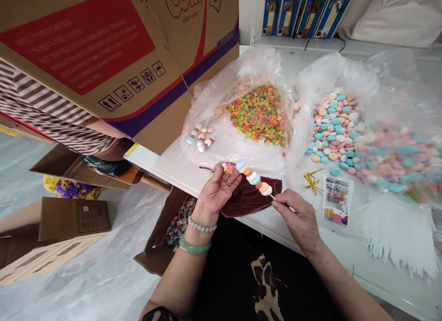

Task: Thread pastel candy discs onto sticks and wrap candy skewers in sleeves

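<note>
My right hand [297, 218] pinches the bottom of a thin white stick threaded with candies. This candy skewer [254, 178] carries blue, white, orange and red pieces and tilts up to the left. At its upper end, my left hand [218, 188] has its fingers closed on a small clear bag with a colourful print [228, 167]; part of the bag is hidden by the fingers. Beneath both hands a dark brown cloth [247, 203] lies at the table's edge. Several short candy skewers [201, 137] rest on plastic to the left.
A plastic bag of small ring candies [258, 113] lies open behind my hands. Pastel oval candies [333, 127] fill another. To the right are yellow twist ties [313, 180], a printed packet [337, 199] and white sticks [397, 233]. A large carton [138, 123] stands left, near a person's striped sleeve [44, 104].
</note>
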The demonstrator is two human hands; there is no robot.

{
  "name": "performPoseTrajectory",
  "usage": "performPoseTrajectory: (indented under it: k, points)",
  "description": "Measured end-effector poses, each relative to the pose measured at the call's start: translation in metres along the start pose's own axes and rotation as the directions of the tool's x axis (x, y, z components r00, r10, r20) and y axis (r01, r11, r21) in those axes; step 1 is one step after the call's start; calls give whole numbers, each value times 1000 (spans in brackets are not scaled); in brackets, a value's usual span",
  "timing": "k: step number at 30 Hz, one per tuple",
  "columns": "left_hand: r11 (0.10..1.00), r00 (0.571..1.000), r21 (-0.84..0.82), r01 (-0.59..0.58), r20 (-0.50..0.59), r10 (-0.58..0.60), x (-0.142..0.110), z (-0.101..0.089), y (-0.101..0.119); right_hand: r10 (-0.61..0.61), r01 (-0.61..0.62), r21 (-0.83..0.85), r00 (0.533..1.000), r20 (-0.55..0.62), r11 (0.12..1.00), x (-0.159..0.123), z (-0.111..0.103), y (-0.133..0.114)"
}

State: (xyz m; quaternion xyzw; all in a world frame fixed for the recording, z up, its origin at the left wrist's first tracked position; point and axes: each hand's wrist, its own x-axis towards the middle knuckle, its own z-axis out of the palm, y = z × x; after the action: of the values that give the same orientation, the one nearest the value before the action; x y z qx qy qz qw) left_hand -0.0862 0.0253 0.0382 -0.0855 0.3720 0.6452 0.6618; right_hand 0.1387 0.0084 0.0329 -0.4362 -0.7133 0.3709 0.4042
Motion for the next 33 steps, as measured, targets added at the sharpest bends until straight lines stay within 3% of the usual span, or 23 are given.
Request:
performPoseTrajectory:
  k: [5, 8, 11, 16, 20, 24, 27, 30, 33]
  points:
    - [999, 999, 30, -43, 26, 42, -1, -2, -1, -180, 158, -297, 983, -47, 942, -3, 1, 4]
    - [998, 997, 22, -63, 39, 62, 1, -5, -1, -336, 285, -550, 942, 10, 785, -3, 0, 5]
    - [992, 989, 35, -120, 85, 117, 3, -9, -2, -389, 335, -674, 918, 76, 658, -3, -1, 5]
    - [964, 954, 73, -257, 176, 241, 5, -13, 2, -387, 361, -649, 915, 110, 670, -2, -4, 8]
    - [962, 951, 57, -267, 177, 254, 8, -17, 4, -347, 339, -545, 933, 92, 767, -2, -2, 11]
    - [951, 934, 115, -288, 252, 252, 8, -21, 5, -205, 222, -327, 975, 86, 919, -1, -1, 15]
    - [931, 928, 235, -278, 317, 197, 6, -25, 12, -4, 15, -68, 988, 156, 998, 2, -5, 18]
    - [900, 939, 355, -252, 315, 139, 5, -28, 18, 210, -255, 168, 947, 244, 952, 5, -7, 21]
    - [895, 946, 379, -236, 301, 122, 5, -30, 16, 376, -473, 318, 869, 321, 821, 6, -1, 24]
